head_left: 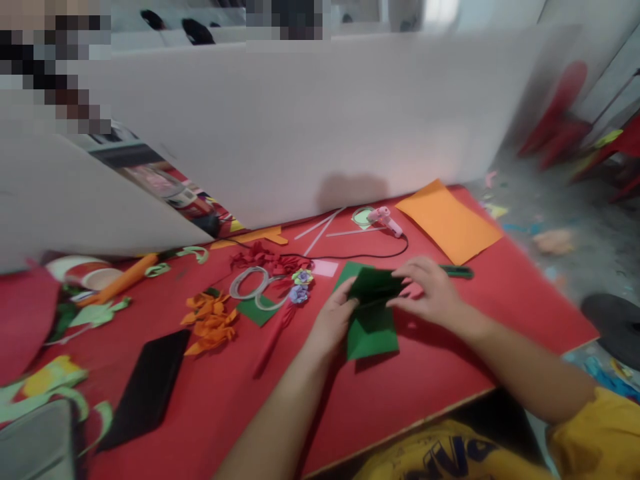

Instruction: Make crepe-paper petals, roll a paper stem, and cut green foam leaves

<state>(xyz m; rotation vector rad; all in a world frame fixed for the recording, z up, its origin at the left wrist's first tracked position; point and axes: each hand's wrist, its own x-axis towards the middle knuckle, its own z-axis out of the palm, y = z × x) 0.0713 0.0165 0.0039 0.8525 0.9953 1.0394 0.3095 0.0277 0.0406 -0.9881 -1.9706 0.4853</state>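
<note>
A folded piece of dark green paper [373, 285] is held up between my two hands above the red table. My left hand [336, 313] pinches its left edge. At the right edge, the thumb and fingers of my right hand [425, 290] grip the paper. Beneath it lies a brighter green sheet [373, 337], partly covered by the held paper. A green-handled tool [459, 271], perhaps a cutter, lies just beyond my right hand. To the left of my left hand is a red stick with small purple and yellow paper flowers [300, 293].
A pink glue gun [387, 220] with a black cord and an orange sheet [450, 220] lie at the back. Orange paper pieces [210, 323], red paper pieces [263, 257], coiled white tubing [249, 283] and a black flat object [150, 387] are leftward. A white panel [320, 127] borders the table.
</note>
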